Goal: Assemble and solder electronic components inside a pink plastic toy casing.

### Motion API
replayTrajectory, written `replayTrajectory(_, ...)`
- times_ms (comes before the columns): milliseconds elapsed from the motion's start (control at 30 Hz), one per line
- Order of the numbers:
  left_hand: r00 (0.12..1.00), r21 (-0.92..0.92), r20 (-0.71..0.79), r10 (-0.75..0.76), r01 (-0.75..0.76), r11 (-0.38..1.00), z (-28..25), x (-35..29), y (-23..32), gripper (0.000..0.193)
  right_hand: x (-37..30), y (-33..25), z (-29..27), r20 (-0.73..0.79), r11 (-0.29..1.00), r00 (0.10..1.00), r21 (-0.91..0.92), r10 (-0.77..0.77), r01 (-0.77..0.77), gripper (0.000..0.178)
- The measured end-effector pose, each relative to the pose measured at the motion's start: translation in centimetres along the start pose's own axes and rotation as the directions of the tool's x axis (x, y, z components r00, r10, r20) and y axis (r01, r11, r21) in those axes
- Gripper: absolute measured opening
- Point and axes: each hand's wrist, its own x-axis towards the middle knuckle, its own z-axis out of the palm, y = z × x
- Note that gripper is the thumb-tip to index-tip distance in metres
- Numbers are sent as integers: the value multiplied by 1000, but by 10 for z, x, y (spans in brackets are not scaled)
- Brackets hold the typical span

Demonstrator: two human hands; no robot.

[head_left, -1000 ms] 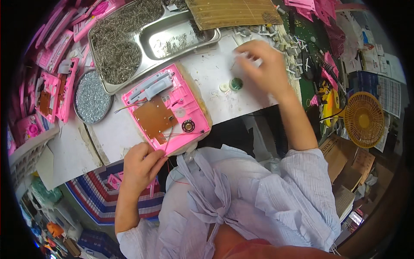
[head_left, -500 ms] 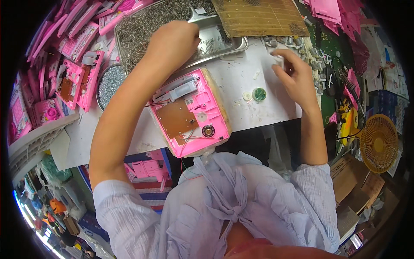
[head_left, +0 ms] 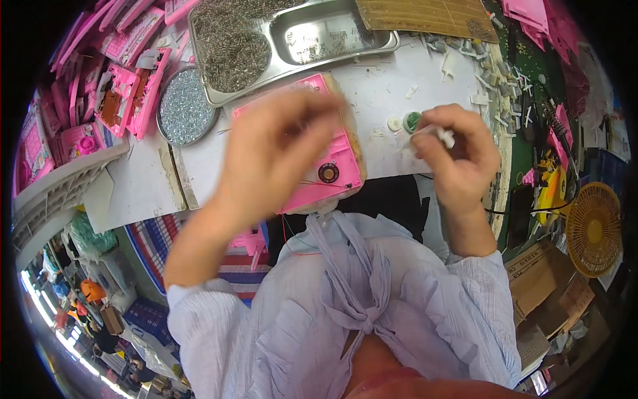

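Observation:
A pink plastic toy housing point(head_left: 343, 147) lies on a padded block on the table in front of me, with a small round speaker point(head_left: 328, 173) near its lower right corner. My left hand point(head_left: 269, 149) is over the housing, hiding much of it; its fingers are smeared by motion, so I cannot tell whether they hold anything. To the right of the housing, my right hand point(head_left: 468, 159) is closed, with a small white plastic part point(head_left: 446, 137) between thumb and fingers. Beside those fingertips sit a green round piece point(head_left: 411, 122) and a white disc point(head_left: 395, 124).
At the back stands a metal tray point(head_left: 392, 45) with many small springs point(head_left: 229, 50); cardboard point(head_left: 432, 16) partly covers it. A round dish of small silvery pieces point(head_left: 188, 106) is left. Pink housings point(head_left: 123, 93) pile up far left, small white and grey parts point(head_left: 495, 86) right.
My left hand has come back from the spring tray to over the pink housing. The right hand has moved nearer to me, now with a small white part showing in its fingers.

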Motion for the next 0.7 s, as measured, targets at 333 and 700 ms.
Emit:
replayTrajectory(333,898,-832,201,-391,367,417,43,-100,-34,22,-7,-3,42,215,978,956,-21,-199,208,32)
replayTrajectory(700,842,-762,388,-375,522,384,32,-98,-49,22,2,0,16,641,985,764,-71,-75,156,37)
